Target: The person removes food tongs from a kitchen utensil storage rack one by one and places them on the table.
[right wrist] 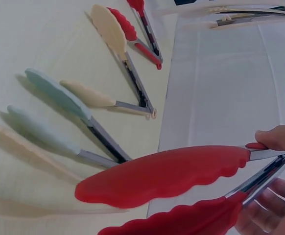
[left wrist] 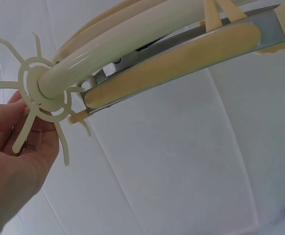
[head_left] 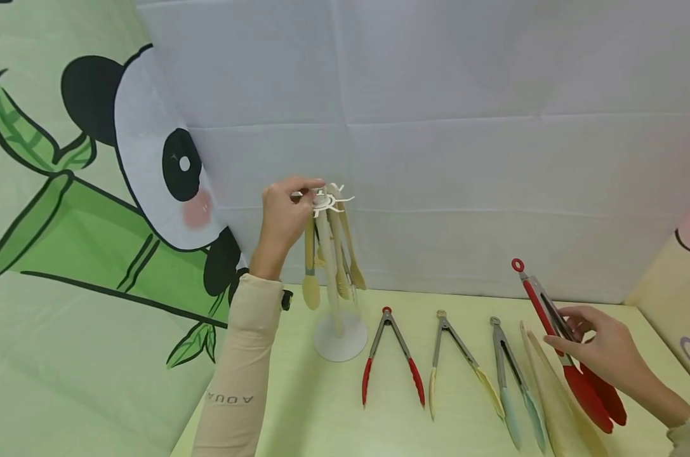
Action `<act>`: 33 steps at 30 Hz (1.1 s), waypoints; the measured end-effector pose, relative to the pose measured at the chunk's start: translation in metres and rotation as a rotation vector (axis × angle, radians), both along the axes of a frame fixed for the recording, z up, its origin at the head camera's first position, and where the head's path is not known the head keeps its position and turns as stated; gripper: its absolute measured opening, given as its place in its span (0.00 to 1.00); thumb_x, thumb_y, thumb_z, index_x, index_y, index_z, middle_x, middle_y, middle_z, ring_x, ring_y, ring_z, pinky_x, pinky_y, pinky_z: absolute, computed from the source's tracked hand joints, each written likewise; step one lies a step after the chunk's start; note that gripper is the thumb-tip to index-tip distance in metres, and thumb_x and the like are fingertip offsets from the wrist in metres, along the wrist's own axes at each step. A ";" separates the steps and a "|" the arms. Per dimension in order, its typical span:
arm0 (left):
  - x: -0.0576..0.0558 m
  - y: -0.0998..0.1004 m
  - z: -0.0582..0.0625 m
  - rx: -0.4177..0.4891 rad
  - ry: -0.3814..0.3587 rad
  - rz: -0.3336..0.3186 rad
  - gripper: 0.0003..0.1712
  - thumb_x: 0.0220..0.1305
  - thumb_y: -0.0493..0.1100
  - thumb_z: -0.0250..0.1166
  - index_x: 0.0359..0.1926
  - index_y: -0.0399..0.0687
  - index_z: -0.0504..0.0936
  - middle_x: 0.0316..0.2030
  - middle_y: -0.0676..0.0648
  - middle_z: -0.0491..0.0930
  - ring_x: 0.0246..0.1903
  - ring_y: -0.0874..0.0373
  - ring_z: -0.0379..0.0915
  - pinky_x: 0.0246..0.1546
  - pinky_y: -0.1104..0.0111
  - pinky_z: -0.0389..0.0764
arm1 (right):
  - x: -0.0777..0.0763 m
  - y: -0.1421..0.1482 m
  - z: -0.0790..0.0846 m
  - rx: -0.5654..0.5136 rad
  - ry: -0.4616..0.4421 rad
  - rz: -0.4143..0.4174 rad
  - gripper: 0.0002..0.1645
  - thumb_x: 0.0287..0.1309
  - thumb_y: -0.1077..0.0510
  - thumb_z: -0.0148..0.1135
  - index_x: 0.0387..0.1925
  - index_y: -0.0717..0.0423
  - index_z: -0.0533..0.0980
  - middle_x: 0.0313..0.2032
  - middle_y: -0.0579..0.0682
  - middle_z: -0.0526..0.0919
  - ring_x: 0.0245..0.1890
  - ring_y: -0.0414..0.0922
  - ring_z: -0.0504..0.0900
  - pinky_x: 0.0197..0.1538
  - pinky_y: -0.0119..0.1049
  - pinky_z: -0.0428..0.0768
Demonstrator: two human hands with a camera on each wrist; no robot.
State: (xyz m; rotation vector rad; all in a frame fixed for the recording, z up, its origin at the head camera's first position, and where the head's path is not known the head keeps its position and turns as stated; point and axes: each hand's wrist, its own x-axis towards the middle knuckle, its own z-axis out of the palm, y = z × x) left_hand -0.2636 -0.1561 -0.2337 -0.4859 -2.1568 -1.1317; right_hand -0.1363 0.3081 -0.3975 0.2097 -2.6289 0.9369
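A white utensil stand (head_left: pixel 341 339) with a ring of hooks at its top stands near the back of the table. My left hand (head_left: pixel 287 212) pinches the top of this stand, its fingers beside the hook ring (left wrist: pixel 54 113). Several yellow-beige utensils (head_left: pixel 341 279) hang from the hooks, one of them a pair of tongs (left wrist: pixel 177 63) with metal arms. Over at the right, my right hand (head_left: pixel 604 346) grips red-tipped tongs (right wrist: pixel 167 171) by their metal arms. They are held above the table, tips spread slightly apart and pointing down, red ring end up.
Along the table lie red-handled tongs (head_left: pixel 413 374), pale yellow tongs (head_left: pixel 484 384) and mint green tongs (head_left: pixel 508 406), all spread apart. Next to them are long beige wooden-looking tongs (head_left: pixel 556 412), below the raised red ones. A white cloth backdrop (head_left: pixel 436 158) hangs behind.
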 end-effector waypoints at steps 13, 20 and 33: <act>0.003 -0.003 -0.001 -0.002 0.008 -0.003 0.16 0.59 0.28 0.55 0.40 0.41 0.87 0.39 0.45 0.84 0.29 0.56 0.74 0.24 0.74 0.69 | 0.015 0.017 -0.024 0.067 -0.091 -0.066 0.30 0.42 0.52 0.76 0.44 0.66 0.76 0.23 0.44 0.75 0.21 0.32 0.70 0.21 0.31 0.65; 0.006 -0.005 0.001 -0.001 -0.002 -0.020 0.17 0.59 0.27 0.54 0.41 0.41 0.87 0.39 0.44 0.84 0.29 0.54 0.74 0.22 0.74 0.66 | 0.024 0.023 -0.037 0.091 -0.136 -0.119 0.30 0.43 0.52 0.75 0.42 0.69 0.76 0.24 0.47 0.75 0.21 0.31 0.69 0.21 0.31 0.67; 0.006 -0.005 0.002 0.005 0.004 -0.025 0.16 0.58 0.27 0.56 0.41 0.40 0.87 0.38 0.44 0.85 0.29 0.57 0.74 0.22 0.74 0.67 | 0.028 0.041 -0.060 0.133 -0.217 -0.165 0.32 0.45 0.49 0.74 0.41 0.72 0.75 0.22 0.47 0.74 0.20 0.35 0.68 0.20 0.33 0.67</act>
